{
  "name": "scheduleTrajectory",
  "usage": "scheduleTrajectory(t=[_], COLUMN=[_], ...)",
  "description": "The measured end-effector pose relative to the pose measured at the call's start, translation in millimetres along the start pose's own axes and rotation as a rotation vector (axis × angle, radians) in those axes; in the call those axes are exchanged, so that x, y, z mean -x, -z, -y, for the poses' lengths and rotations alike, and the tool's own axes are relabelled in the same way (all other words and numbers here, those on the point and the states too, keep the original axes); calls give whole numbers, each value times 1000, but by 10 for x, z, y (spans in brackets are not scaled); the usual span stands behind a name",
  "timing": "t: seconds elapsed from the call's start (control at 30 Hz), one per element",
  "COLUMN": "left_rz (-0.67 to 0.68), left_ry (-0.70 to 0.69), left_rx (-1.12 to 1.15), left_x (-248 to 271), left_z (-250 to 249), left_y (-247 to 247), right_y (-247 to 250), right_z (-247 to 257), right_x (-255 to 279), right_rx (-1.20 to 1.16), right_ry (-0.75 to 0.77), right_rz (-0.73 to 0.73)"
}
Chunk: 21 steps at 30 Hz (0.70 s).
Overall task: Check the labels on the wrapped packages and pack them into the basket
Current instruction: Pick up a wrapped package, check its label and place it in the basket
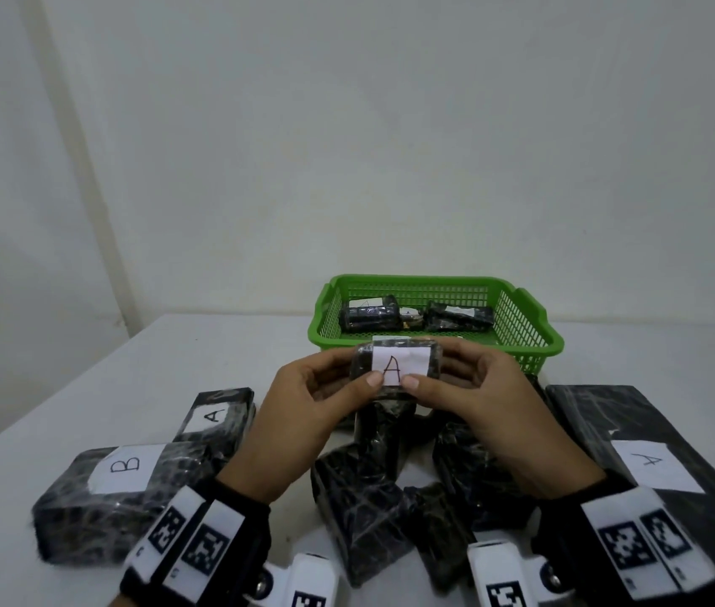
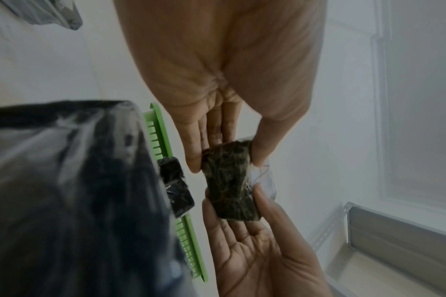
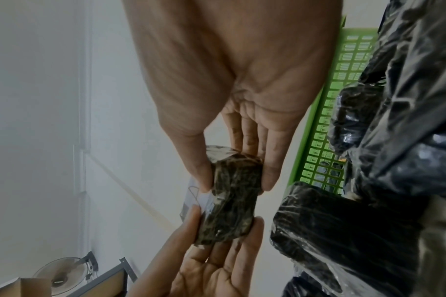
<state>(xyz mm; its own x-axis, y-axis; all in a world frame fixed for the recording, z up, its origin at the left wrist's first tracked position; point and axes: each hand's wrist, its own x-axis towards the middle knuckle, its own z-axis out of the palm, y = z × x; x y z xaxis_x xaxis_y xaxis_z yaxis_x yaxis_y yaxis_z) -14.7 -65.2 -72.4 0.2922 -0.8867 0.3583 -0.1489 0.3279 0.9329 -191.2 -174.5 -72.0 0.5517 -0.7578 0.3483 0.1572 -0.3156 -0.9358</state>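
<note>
A small black wrapped package (image 1: pixel 397 365) with a white label marked "A" facing me is held up between both hands, just in front of the green basket (image 1: pixel 535 339). My left hand (image 1: pixel 357 370) pinches its left end, thumb on the label's lower edge and fingers behind. My right hand (image 1: pixel 434 372) pinches the right end the same way. In the left wrist view the package (image 2: pixel 229 180) sits between thumb and fingers of both hands. The right wrist view shows the package (image 3: pixel 232 197) likewise. Two wrapped packages (image 1: pixel 368 317) (image 1: pixel 456 317) lie in the basket.
On the white table (image 1: pixel 171 365) lie a package marked "B" (image 1: pixel 119 488), one marked "A" (image 1: pixel 215 416), a long one marked "A" (image 1: pixel 653 453) at the right, and several unlabelled-side packages (image 1: pixel 368 497) under my hands. A plain wall stands behind the basket.
</note>
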Motion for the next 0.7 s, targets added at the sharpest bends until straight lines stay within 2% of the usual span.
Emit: scheduleTrajectory(t=[0.17, 0.33, 0.5, 0.6, 0.7], left_rz=[34, -1, 39, 98, 147], left_ry=[-30, -104, -161, -112, -1], left_rx=[-14, -17, 27, 47, 73], left_x=[0, -18, -36, -15, 10], left_z=[0, 33, 53, 48, 38], left_y=[-15, 11, 53, 46, 20], right_y=[0, 2, 37, 42, 46], right_z=[-25, -6, 12, 6, -33], right_x=[-8, 7, -26, -31, -32], right_rx=[-5, 50, -70, -92, -2], right_ry=[21, 34, -103, -119, -71], right_rz=[-46, -10, 51, 37, -30])
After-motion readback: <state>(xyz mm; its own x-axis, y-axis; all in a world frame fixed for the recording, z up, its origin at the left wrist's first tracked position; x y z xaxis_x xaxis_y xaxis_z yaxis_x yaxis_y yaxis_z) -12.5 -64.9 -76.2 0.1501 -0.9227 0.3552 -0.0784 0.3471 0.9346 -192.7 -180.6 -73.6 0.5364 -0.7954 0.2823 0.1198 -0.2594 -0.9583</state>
